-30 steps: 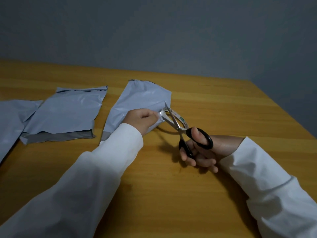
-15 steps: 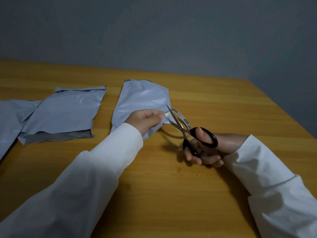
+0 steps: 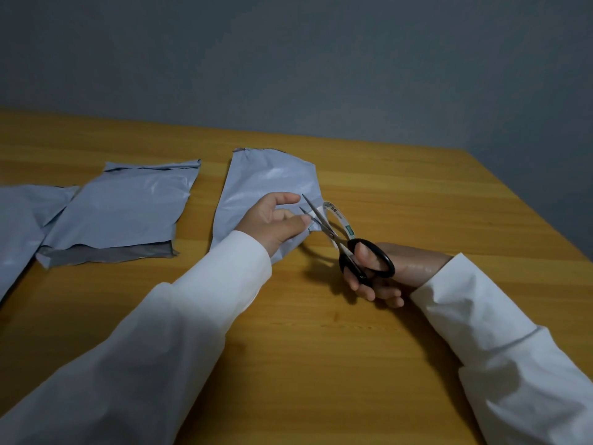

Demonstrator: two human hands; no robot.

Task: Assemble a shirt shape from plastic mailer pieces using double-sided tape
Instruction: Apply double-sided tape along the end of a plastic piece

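My left hand (image 3: pixel 272 220) is pinching a white tape strip (image 3: pixel 313 216) at the mailer piece (image 3: pixel 266 184) edge, right hand (image 3: pixel 375 271) is gripping the scissors (image 3: pixel 346 245), blades apart around the strip. Two more mailer pieces (image 3: pixel 125 210) are lying left on the tabletop (image 3: pixel 321 348).

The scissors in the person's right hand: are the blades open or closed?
Open. The scissors show two blade tips spread apart in a narrow V around the white tape strip.

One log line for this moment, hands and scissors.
left hand: pinches tape strip | right hand: holds scissors, blades open at strip | mailer piece: on table
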